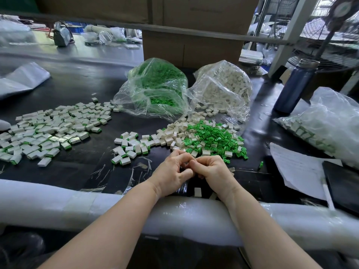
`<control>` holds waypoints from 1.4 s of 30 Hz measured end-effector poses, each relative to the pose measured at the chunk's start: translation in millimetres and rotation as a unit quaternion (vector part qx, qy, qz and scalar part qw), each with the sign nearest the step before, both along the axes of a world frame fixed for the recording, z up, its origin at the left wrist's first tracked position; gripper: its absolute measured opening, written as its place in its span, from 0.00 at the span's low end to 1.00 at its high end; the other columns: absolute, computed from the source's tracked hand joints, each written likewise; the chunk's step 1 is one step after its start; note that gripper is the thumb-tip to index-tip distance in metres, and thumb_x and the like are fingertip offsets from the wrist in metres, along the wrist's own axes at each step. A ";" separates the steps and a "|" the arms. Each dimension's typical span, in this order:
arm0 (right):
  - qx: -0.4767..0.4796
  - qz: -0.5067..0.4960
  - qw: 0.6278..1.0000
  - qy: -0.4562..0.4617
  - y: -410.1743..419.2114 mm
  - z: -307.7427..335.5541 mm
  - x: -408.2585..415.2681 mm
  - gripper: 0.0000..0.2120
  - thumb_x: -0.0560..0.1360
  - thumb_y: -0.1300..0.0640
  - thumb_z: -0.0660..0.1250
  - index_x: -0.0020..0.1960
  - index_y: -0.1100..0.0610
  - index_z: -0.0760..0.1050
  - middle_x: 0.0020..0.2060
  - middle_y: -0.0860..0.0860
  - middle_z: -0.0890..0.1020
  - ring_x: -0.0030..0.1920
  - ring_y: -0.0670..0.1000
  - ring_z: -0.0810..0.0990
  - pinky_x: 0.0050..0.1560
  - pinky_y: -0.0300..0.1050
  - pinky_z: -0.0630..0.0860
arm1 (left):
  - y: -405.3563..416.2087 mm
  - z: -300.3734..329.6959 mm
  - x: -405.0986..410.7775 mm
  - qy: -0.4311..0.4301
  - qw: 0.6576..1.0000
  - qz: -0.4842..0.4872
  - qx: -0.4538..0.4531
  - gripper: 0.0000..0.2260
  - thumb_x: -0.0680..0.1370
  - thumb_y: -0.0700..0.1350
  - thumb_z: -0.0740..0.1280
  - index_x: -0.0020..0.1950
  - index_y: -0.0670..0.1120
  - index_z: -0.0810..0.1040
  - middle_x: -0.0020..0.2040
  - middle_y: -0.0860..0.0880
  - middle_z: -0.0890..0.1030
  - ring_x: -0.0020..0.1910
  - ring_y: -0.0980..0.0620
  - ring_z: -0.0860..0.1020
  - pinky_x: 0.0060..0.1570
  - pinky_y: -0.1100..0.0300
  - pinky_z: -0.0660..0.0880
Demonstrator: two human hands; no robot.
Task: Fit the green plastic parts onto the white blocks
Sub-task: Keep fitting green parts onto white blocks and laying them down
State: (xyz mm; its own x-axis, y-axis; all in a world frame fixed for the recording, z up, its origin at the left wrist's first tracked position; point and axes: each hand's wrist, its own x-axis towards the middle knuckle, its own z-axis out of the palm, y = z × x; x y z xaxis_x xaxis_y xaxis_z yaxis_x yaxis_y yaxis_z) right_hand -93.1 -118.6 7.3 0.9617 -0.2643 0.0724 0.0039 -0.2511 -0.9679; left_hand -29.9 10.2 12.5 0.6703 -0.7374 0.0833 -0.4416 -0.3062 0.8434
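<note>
My left hand (172, 171) and my right hand (213, 171) meet fingertip to fingertip just above the near table edge, fingers curled round a small piece that they hide almost entirely. Right behind them lies a mixed heap of loose green plastic parts (215, 138) and bare white blocks (174, 135). Fitted blocks with green edges (128, 150) sit in a small cluster to the left of the hands. A wide spread of finished blocks (52, 129) covers the left of the black table. One white block (197, 191) lies between my wrists.
A clear bag of green parts (155, 88) and a clear bag of white blocks (223, 88) stand behind the heap. A blue bottle (291, 88), another bag (326, 123), paper sheets (299, 169) and a black notebook (343, 187) are at the right. White foam padding (77, 208) lines the near edge.
</note>
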 end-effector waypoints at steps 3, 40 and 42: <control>0.001 -0.002 1.000 -0.004 0.1 -0.8 0.7 0.13 0.76 0.63 0.64 0.43 0.76 0.76 0.31 0.59 0.71 0.31 0.52 0.63 0.31 0.41 0.60 | 0.4 -0.9 0.7 0.002 1.000 0.000 -0.002 0.11 0.67 0.47 0.61 0.47 0.49 0.76 0.52 0.48 0.70 0.50 0.47 0.73 0.57 0.49 0.71; 0.006 -0.005 1.000 0.003 -0.7 -0.6 -0.3 0.14 0.75 0.63 0.65 0.38 0.76 0.76 0.28 0.58 0.71 0.26 0.45 0.64 0.28 0.36 0.61 | 0.6 -4.3 3.1 0.011 1.000 -0.006 0.007 0.07 0.66 0.49 0.62 0.42 0.58 0.73 0.50 0.51 0.70 0.50 0.47 0.74 0.56 0.46 0.72; 0.003 -0.005 1.000 0.003 -0.7 -0.6 -0.1 0.15 0.75 0.63 0.65 0.38 0.76 0.76 0.28 0.59 0.71 0.28 0.47 0.64 0.29 0.38 0.60 | 0.4 -4.3 3.3 0.008 1.000 -0.008 0.009 0.07 0.67 0.49 0.61 0.42 0.59 0.73 0.50 0.52 0.71 0.50 0.47 0.74 0.56 0.46 0.72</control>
